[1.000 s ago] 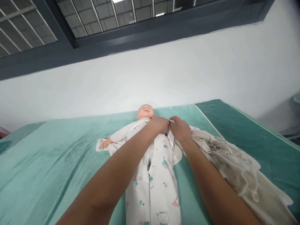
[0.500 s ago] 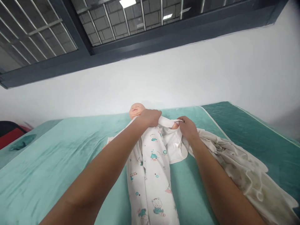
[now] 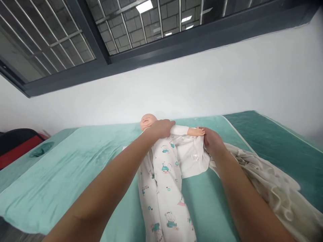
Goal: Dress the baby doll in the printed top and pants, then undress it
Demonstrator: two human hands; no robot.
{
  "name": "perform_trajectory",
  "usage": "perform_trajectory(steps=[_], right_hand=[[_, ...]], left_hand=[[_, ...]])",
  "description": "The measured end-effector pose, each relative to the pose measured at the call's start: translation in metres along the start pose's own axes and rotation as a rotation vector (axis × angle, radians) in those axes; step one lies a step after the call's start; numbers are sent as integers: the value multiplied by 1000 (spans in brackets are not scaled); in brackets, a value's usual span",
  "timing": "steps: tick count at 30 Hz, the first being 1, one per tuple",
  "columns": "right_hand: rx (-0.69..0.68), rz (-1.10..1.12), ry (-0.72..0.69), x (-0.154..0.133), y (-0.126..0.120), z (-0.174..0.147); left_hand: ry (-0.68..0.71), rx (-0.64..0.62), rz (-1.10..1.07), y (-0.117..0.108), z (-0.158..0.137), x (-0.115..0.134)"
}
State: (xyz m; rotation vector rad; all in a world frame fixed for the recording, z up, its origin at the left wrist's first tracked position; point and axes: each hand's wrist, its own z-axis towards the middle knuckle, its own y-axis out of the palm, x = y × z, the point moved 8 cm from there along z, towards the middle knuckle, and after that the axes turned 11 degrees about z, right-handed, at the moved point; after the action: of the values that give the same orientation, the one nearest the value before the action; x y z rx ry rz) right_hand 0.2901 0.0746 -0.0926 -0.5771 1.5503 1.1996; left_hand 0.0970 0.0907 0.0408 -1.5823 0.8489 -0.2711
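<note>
I see baby doll (image 3: 168, 181) on teal sheet (image 3: 88, 161); left hand (image 3: 163, 128) closed around sleeve (image 3: 180, 130), right hand (image 3: 212, 139) curled at doll's fingers (image 3: 201, 132), hold unclear. Left forearm (image 3: 111, 178) partly hides doll; crumpled cloth (image 3: 275, 188) by right forearm (image 3: 248, 191).

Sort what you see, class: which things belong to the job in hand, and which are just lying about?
Job in hand, apparently:
baby doll
white animal-print baby clothes
left hand, at the doll's sleeve
right hand, at the doll's fingers
green cover beneath

Seemingly just lying about:
crumpled off-white cloth
red-and-black object, unidentifiable
</note>
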Motion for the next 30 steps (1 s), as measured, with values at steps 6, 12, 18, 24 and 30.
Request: perform_trajectory(steps=[6,12,18,24,30], right_hand=[[156,144,38,10,-18,7],[303,260,10,-4,-35,-1],[429,43,-227,-36,-35,-17],[204,-668,-629,-61,11,-37],[-80,-934,-482,-25,45,-37]], left_hand=[[37,28,8,4,15,12],[86,32,18,13,32,31],[53,-7,-8,21,31,50],[-129,284,-315,12,-18,21],[-462,630,-1172,81,-94,-55]])
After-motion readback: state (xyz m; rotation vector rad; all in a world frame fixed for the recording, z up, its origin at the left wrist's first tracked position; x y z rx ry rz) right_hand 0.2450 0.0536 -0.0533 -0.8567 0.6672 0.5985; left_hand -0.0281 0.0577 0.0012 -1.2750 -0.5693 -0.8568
